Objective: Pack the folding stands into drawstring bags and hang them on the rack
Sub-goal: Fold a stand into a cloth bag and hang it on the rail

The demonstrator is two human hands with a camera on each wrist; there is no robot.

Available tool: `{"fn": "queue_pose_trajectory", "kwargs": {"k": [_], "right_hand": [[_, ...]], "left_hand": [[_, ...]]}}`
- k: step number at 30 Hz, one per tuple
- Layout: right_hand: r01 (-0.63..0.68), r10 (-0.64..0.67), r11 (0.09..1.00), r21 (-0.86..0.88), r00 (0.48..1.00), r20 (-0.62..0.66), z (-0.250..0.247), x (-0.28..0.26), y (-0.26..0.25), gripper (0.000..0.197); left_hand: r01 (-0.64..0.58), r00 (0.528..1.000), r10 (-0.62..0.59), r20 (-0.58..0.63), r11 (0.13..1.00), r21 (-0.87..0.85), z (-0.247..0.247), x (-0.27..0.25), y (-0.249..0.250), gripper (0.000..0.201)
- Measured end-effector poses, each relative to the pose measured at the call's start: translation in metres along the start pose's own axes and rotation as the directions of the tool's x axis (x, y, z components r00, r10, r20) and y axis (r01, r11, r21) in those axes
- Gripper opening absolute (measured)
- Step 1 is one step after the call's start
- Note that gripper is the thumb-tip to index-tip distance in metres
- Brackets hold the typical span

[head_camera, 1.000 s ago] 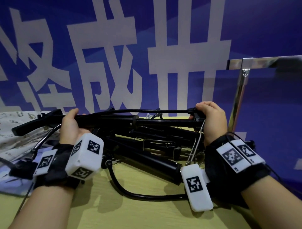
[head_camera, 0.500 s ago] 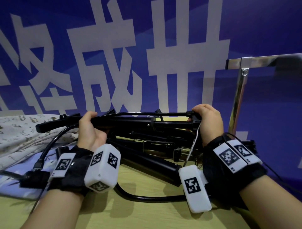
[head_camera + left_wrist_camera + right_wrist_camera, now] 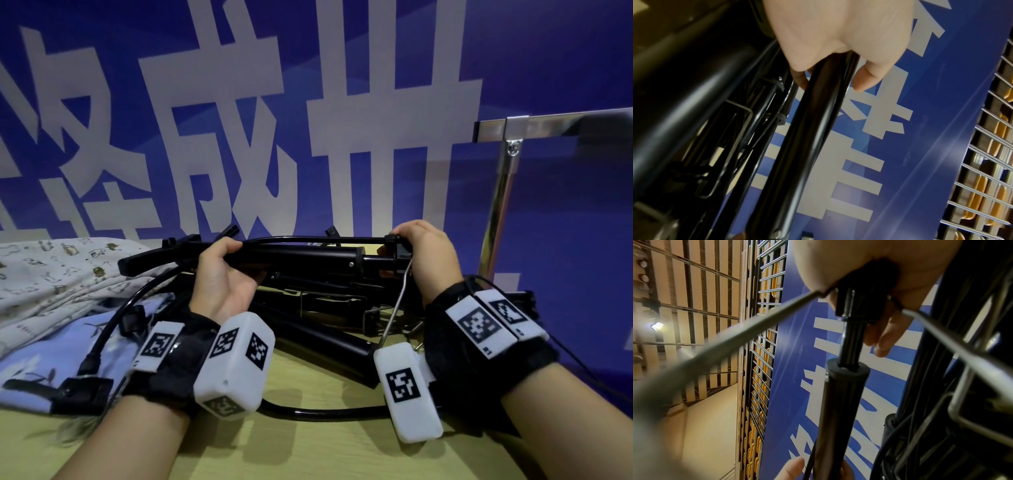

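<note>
1 stand [image 3: 301, 255] is held level above a pile of others on the table [image 3: 308, 445], left hand [image 3: 222, 277] and right hand [image 3: 428, 253] each wrapped round it; 2 bags [image 3: 51, 284] lie left.

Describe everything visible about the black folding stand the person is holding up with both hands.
The folding stand is black and looks like painted metal: a thick tube with a thinner inner rod emerging at its right end, a small screw near that collar, and a thin black rod arching along its top. It lies roughly level, lifted above a pile of other black stands. The left hand grips the tube; the right hand grips the block-shaped right end, where a grey wire piece hangs down.
</note>
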State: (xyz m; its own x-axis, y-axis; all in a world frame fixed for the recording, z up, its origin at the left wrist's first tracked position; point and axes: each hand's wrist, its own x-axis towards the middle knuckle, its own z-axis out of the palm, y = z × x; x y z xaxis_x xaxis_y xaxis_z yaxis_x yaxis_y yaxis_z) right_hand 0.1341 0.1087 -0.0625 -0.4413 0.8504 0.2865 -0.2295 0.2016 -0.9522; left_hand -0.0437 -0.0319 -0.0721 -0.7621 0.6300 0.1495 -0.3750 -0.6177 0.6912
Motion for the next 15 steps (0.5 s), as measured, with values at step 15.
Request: {"fn": "queue_pose_trajectory", "kwargs": {"k": [15], "right_hand": [[-0.070, 0.078, 0.991, -0.116, 0.995, 0.064, 0.004, -0.008, -0.003, 0.013]], "left_hand": [[0.035, 0.995, -0.040, 0.091, 0.998, 0.055, 0.011, -0.012, -0.013, 0.021]]}}
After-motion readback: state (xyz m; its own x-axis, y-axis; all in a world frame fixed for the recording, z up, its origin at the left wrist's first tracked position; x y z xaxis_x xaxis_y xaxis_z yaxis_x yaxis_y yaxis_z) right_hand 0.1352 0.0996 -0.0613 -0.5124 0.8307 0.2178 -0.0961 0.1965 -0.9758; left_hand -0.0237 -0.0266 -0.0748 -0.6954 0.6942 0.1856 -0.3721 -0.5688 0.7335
